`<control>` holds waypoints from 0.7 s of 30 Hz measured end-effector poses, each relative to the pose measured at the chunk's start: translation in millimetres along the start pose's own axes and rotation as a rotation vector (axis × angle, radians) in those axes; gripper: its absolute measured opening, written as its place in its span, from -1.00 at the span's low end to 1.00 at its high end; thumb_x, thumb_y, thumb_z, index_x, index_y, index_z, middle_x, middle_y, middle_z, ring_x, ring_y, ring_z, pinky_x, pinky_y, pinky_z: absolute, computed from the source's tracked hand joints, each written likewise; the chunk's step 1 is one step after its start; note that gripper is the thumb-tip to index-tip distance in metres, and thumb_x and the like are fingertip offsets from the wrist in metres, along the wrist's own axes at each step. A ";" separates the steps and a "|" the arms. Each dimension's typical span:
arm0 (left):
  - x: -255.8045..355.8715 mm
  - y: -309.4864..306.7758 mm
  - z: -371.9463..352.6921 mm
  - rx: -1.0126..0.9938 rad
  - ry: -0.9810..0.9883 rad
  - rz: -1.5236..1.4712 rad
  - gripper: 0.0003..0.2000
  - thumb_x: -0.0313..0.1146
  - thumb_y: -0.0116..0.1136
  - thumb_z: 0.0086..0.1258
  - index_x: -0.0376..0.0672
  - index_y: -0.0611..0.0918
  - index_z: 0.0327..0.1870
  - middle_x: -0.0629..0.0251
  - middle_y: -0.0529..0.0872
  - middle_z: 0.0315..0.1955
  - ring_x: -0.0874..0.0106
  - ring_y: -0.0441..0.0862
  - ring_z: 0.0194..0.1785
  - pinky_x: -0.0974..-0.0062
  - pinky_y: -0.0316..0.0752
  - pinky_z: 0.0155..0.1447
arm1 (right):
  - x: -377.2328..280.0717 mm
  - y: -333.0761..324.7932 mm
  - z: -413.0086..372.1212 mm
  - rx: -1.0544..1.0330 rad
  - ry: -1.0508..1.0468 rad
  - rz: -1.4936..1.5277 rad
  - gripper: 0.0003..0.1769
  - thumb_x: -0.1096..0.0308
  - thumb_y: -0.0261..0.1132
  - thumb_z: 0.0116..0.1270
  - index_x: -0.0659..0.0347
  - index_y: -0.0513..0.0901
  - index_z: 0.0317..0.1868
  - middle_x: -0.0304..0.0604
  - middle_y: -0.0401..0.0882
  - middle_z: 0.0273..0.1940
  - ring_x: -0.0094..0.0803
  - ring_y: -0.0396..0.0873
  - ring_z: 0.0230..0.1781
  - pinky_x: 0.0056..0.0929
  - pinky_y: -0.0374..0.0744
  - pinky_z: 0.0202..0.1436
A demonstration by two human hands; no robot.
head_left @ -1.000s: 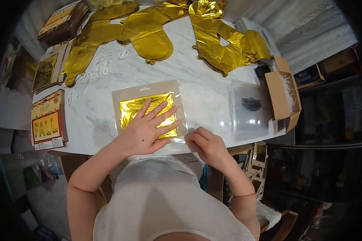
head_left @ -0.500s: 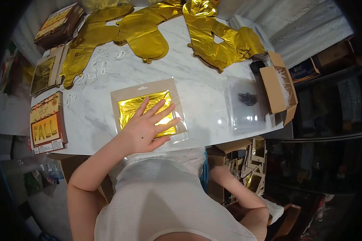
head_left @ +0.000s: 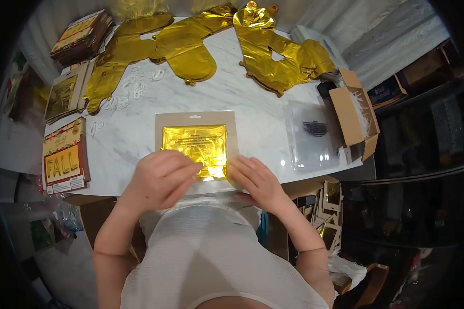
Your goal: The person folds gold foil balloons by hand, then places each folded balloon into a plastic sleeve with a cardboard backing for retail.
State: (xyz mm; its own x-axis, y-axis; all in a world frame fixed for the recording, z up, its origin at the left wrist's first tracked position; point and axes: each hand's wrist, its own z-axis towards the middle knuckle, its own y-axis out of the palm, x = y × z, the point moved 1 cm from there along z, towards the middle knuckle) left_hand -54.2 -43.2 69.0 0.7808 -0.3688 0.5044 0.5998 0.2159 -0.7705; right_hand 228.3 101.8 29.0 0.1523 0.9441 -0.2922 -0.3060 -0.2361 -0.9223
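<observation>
A clear packet with a tan card and folded gold foil lies square near the front edge of the white marble table. My left hand rests on the packet's lower left edge with fingers curled over it. My right hand presses its lower right corner. Both hands touch the packet's open bottom end; whether they pinch the plastic is hidden.
Gold foil balloon letters lie across the far side. Small white clips are scattered at left. "FALL" packets and stacked packets sit at the left edge. Clear bags and an open cardboard box stand at right.
The packet has been turned straight and slid nearer. My left hand slipped from flat on the foil to the bottom edge. My right hand came back up from below the table.
</observation>
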 end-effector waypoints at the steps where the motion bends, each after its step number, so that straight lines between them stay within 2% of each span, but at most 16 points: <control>1: -2.4 -4.5 -15.7 0.003 -0.007 0.007 -0.57 -0.37 0.36 0.29 -0.11 0.77 0.22 0.18 0.83 0.09 0.15 0.78 0.21 0.16 0.69 0.35 | 1.6 7.7 1.9 0.008 -0.021 -0.015 -0.24 0.19 0.58 0.26 0.17 0.60 0.46 -0.09 0.57 0.48 -0.09 0.53 0.52 -0.03 0.56 0.54; 3: -7.1 -11.2 -48.5 -0.031 -0.211 -0.044 -0.58 -0.44 0.32 0.28 -0.11 0.77 0.20 0.19 0.82 0.10 0.15 0.78 0.21 0.05 0.61 0.42 | 5.6 16.8 -4.2 0.072 -0.053 -0.018 -0.29 0.19 0.58 0.26 0.16 0.64 0.42 -0.10 0.62 0.44 -0.09 0.57 0.47 -0.05 0.61 0.50; 4: -4.5 -10.9 -59.0 -0.030 -0.219 -0.041 -0.58 -0.44 0.32 0.28 -0.11 0.77 0.20 0.19 0.82 0.10 0.15 0.78 0.21 0.05 0.61 0.42 | 5.9 17.5 -6.2 0.135 -0.071 -0.025 -0.34 0.19 0.57 0.26 0.15 0.68 0.37 -0.11 0.67 0.39 -0.09 0.62 0.43 -0.07 0.65 0.46; 5: -1.5 -9.2 -68.9 -0.024 -0.228 0.026 -0.58 -0.44 0.35 0.28 -0.10 0.77 0.21 0.20 0.82 0.09 0.15 0.78 0.19 -0.04 0.55 0.46 | 4.8 15.8 -7.0 0.177 -0.074 -0.014 -0.51 0.22 0.57 0.28 0.13 0.78 0.21 -0.15 0.78 0.24 -0.12 0.70 0.32 -0.14 0.70 0.39; 6: 1.9 -6.5 -77.3 -0.020 -0.237 0.091 -0.57 -0.44 0.37 0.28 -0.10 0.76 0.22 0.21 0.82 0.08 0.16 0.79 0.17 -0.13 0.48 0.49 | 3.9 17.3 -8.2 0.173 -0.076 -0.007 -0.51 0.22 0.57 0.28 0.13 0.78 0.21 -0.15 0.78 0.24 -0.12 0.70 0.32 -0.14 0.70 0.39; 7: 5.3 0.6 -83.5 -0.021 -0.245 0.090 -0.57 -0.44 0.37 0.28 -0.10 0.76 0.22 0.21 0.82 0.08 0.16 0.79 0.17 -0.13 0.48 0.49 | 2.7 18.7 -9.5 0.216 -0.082 0.009 -0.56 0.28 0.60 0.25 0.12 0.81 0.15 -0.19 0.80 0.21 -0.17 0.73 0.29 -0.16 0.72 0.35; 9: 7.1 18.7 -92.1 0.137 -0.254 0.093 -0.65 -0.43 0.46 0.24 -0.08 0.80 0.08 0.29 0.84 0.01 0.22 0.79 0.13 -0.15 0.37 0.52 | -1.8 21.8 -11.0 0.254 -0.089 0.029 -0.61 0.33 0.62 0.22 0.12 0.85 0.08 -0.22 0.83 0.18 -0.21 0.75 0.25 -0.19 0.74 0.30; 10: 3.8 25.3 -95.3 0.137 -0.259 0.092 -0.65 -0.43 0.46 0.24 -0.08 0.80 0.08 0.29 0.84 0.01 0.22 0.79 0.13 -0.15 0.37 0.52 | -4.5 22.2 -11.0 0.287 -0.019 0.106 -0.70 0.37 0.63 0.21 0.11 0.85 -0.03 -0.23 0.85 0.12 -0.23 0.76 0.22 -0.16 0.70 0.30; 11: 0.5 30.6 -98.0 0.192 -0.244 0.119 -0.73 -0.40 0.51 0.21 -0.07 0.79 -0.05 0.34 0.84 -0.06 0.26 0.79 0.07 -0.06 0.40 0.45 | -7.1 22.2 -10.5 0.321 0.054 0.181 -0.78 0.40 0.63 0.20 0.09 0.86 -0.13 -0.25 0.87 0.07 -0.25 0.78 0.19 -0.13 0.67 0.29; 12: -0.7 31.7 -97.8 0.247 -0.224 0.145 -0.79 -0.38 0.56 0.18 -0.06 0.78 -0.18 0.38 0.84 -0.14 0.31 0.79 0.02 0.04 0.43 0.38 | -11.2 21.1 -9.1 0.321 0.058 0.181 -0.78 0.40 0.63 0.20 0.09 0.86 -0.13 -0.25 0.87 0.07 -0.25 0.78 0.19 -0.13 0.67 0.29; 13: 0.1 33.8 -95.6 0.243 -0.220 0.141 -0.79 -0.38 0.56 0.18 -0.06 0.78 -0.18 0.38 0.84 -0.14 0.31 0.79 0.02 0.04 0.43 0.38 | -15.2 18.7 -7.7 0.319 0.151 0.234 -0.83 0.43 0.61 0.19 0.08 0.84 -0.20 -0.25 0.88 0.04 -0.27 0.79 0.17 -0.12 0.61 0.33; 14: 2.6 36.8 -90.2 0.290 -0.303 0.151 -0.81 -0.38 0.57 0.17 -0.06 0.73 -0.28 0.42 0.82 -0.21 0.34 0.77 -0.05 0.14 0.41 0.28 | -18.0 17.4 -7.0 0.317 0.245 0.285 -0.86 0.46 0.59 0.18 0.06 0.82 -0.27 -0.26 0.89 0.01 -0.29 0.80 0.16 -0.10 0.54 0.37; 15: 4.8 39.2 -85.1 0.336 -0.386 0.162 -0.80 -0.39 0.58 0.15 -0.06 0.69 -0.39 0.45 0.81 -0.28 0.37 0.74 -0.12 0.25 0.40 0.18 | -20.4 17.9 -6.2 0.319 0.251 0.281 -0.86 0.46 0.59 0.18 0.06 0.82 -0.27 -0.26 0.89 0.01 -0.29 0.80 0.16 -0.10 0.54 0.37; 17: 7.6 42.1 -76.4 0.350 -0.424 0.169 -0.79 -0.38 0.60 0.14 -0.05 0.67 -0.42 0.47 0.77 -0.33 0.38 0.70 -0.18 0.25 0.37 0.11 | -24.5 20.0 -4.6 0.340 0.371 0.325 -0.84 0.50 0.57 0.14 0.07 0.79 -0.30 -0.30 0.88 -0.07 -0.28 0.80 0.08 -0.07 0.44 0.46; 19: 7.9 41.8 -74.7 0.361 -0.460 0.179 -0.77 -0.37 0.61 0.13 -0.03 0.66 -0.45 0.48 0.73 -0.38 0.40 0.66 -0.25 0.25 0.33 0.04 | -29.6 17.3 0.8 0.342 0.428 0.344 -0.84 0.51 0.56 0.14 0.08 0.76 -0.33 -0.30 0.87 -0.09 -0.28 0.79 0.08 -0.08 0.44 0.45; 21: 6.7 41.7 -75.4 0.264 -0.632 0.137 -0.76 -0.37 0.61 0.12 -0.09 0.69 -0.33 0.35 0.78 -0.16 0.30 0.70 -0.03 0.19 0.40 0.19 | -30.5 21.9 1.4 0.347 0.485 0.360 -0.83 0.52 0.55 0.14 0.08 0.72 -0.35 -0.30 0.87 -0.11 -0.28 0.79 0.08 -0.09 0.45 0.45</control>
State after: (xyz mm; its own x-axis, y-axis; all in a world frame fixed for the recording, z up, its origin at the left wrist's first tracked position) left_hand -37.1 -104.8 10.9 0.7564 0.2570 0.6015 0.4488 0.4651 -0.7631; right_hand 215.7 68.2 18.0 0.3630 0.5926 -0.7191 -0.6865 -0.3516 -0.6364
